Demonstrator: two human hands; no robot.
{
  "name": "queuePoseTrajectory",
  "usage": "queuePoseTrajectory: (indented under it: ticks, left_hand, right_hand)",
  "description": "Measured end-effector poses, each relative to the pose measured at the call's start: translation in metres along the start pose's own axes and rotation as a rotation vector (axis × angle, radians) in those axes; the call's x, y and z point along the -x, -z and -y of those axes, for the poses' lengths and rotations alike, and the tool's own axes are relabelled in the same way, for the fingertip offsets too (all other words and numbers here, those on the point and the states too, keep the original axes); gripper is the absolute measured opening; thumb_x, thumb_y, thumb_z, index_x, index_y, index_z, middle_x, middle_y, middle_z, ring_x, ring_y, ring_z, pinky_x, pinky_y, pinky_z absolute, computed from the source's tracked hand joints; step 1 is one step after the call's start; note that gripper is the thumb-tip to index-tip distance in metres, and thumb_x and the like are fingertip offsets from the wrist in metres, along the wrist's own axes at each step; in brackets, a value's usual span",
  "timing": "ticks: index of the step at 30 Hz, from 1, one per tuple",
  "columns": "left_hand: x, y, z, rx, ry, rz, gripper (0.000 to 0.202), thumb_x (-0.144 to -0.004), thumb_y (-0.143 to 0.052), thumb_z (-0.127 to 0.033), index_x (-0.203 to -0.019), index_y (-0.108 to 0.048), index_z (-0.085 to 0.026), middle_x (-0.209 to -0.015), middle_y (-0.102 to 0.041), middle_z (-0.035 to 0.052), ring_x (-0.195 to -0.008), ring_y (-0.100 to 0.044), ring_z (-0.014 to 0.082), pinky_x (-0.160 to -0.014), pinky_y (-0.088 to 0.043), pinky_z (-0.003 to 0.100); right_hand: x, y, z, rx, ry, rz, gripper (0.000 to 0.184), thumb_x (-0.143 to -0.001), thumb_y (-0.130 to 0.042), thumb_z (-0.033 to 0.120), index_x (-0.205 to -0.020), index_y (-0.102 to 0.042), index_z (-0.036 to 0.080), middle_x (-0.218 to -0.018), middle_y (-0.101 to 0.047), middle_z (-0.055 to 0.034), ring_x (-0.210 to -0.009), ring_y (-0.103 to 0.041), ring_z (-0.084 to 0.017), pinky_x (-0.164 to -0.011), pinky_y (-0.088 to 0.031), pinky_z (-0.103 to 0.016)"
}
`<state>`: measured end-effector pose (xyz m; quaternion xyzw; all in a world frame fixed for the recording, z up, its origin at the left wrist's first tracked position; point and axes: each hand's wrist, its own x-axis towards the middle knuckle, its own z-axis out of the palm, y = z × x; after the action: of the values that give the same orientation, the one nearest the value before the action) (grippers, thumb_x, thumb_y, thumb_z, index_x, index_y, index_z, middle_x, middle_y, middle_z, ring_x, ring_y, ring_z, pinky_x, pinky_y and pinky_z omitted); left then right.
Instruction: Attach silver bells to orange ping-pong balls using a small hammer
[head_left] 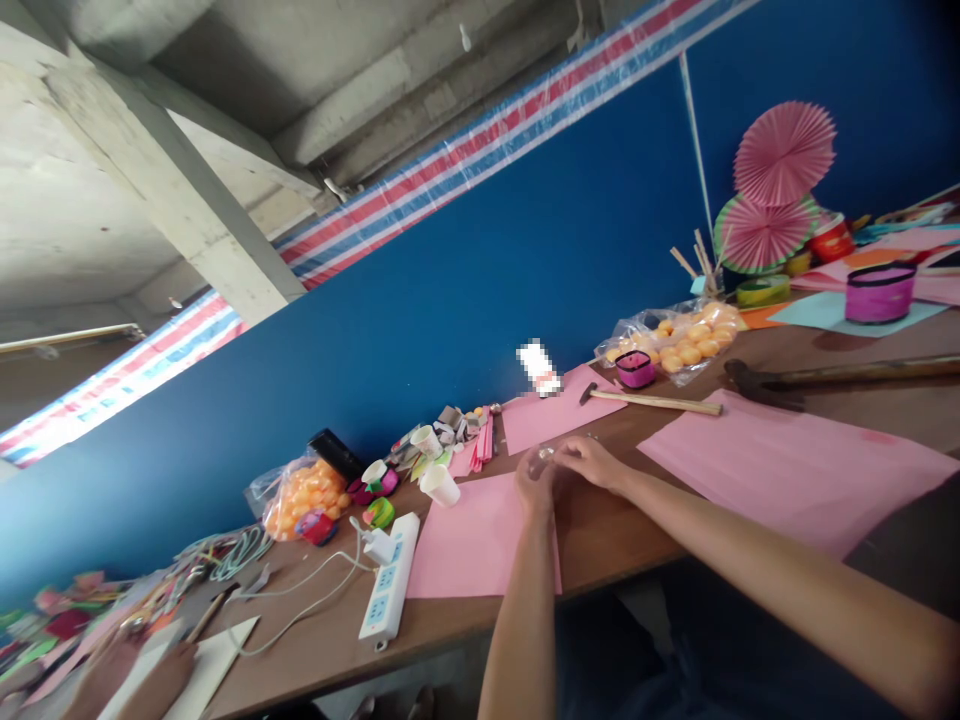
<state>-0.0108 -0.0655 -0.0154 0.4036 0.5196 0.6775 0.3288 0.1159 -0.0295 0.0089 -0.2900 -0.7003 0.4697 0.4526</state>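
Note:
Over the brown table [615, 535], my left hand [534, 488] is closed around a small shiny silvery thing [546, 453], too small to name. My right hand [594, 464] meets it from the right, its fingers pinched together at the same thing. Below my left wrist lies a pink paper sheet [465, 545]. Another pink sheet [525, 425] is just beyond my hands, and a third pink sheet [787, 475] spreads under my right forearm's far side. A small hammer [660, 402] with a wooden handle rests beyond my right hand.
A white power strip [390, 580] and a paper cup [440, 485] stand left of my hands. Bags of orange balls [307, 500] sit along the blue wall [450, 310]. A larger hammer-like tool [840, 375] lies right. Another person's hands [161, 675] work at lower left.

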Motion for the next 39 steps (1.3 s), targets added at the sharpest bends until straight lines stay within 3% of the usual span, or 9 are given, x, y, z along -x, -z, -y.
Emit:
queuePoseTrajectory:
  ticks: [10, 21, 27, 32, 39]
  left_hand:
    - [0.002, -0.002, -0.002, 0.007, -0.021, 0.021, 0.045, -0.061, -0.068, -0.014, -0.104, -0.057, -0.017, -0.098, -0.066, 0.0095, -0.090, -0.063, 0.0220, -0.076, -0.050, 0.034]
    - [-0.006, 0.001, 0.007, -0.033, -0.004, -0.018, 0.046, -0.058, -0.072, -0.020, -0.102, -0.058, -0.016, -0.098, -0.065, 0.0103, -0.085, -0.063, 0.0204, -0.072, -0.050, 0.031]
    - [-0.008, 0.001, 0.009, -0.035, -0.011, -0.035, 0.047, -0.059, -0.073, -0.025, -0.102, -0.058, -0.014, -0.096, -0.065, 0.0106, -0.086, -0.062, 0.0195, -0.075, -0.049, 0.030]
    - [-0.010, 0.000, 0.011, -0.026, 0.001, -0.024, 0.059, -0.059, -0.074, -0.025, -0.115, -0.055, -0.017, -0.103, -0.064, 0.0104, -0.089, -0.062, 0.0198, -0.077, -0.049, 0.031]
    - [-0.013, 0.002, 0.015, -0.027, 0.016, -0.017, 0.054, -0.061, -0.072, -0.025, -0.113, -0.057, -0.017, -0.100, -0.066, 0.0089, -0.091, -0.062, 0.0196, -0.080, -0.048, 0.031]
  right_hand:
    - [0.003, 0.003, 0.010, 0.017, -0.048, 0.017, 0.030, -0.072, -0.055, 0.041, -0.067, -0.064, 0.014, -0.067, -0.065, -0.0026, -0.066, -0.056, -0.017, -0.061, -0.040, -0.026]
    - [0.002, 0.002, 0.006, -0.015, -0.026, -0.052, 0.026, -0.072, -0.054, 0.040, -0.069, -0.062, 0.015, -0.071, -0.064, -0.0026, -0.071, -0.056, -0.017, -0.067, -0.042, -0.028]
    - [0.001, 0.002, -0.002, -0.031, -0.055, -0.174, 0.021, -0.070, -0.056, 0.038, -0.066, -0.056, 0.017, -0.061, -0.058, -0.0004, -0.058, -0.051, -0.014, -0.055, -0.040, -0.025]
    - [-0.001, 0.000, -0.006, -0.087, -0.063, -0.194, 0.021, -0.073, -0.052, 0.038, -0.069, -0.052, 0.018, -0.060, -0.054, 0.0014, -0.050, -0.047, -0.011, -0.048, -0.038, -0.024]
    - [0.001, 0.000, -0.004, -0.109, -0.063, -0.171, 0.022, -0.070, -0.055, 0.038, -0.076, -0.058, 0.017, -0.065, -0.059, 0.0001, -0.052, -0.050, -0.012, -0.050, -0.040, -0.025]
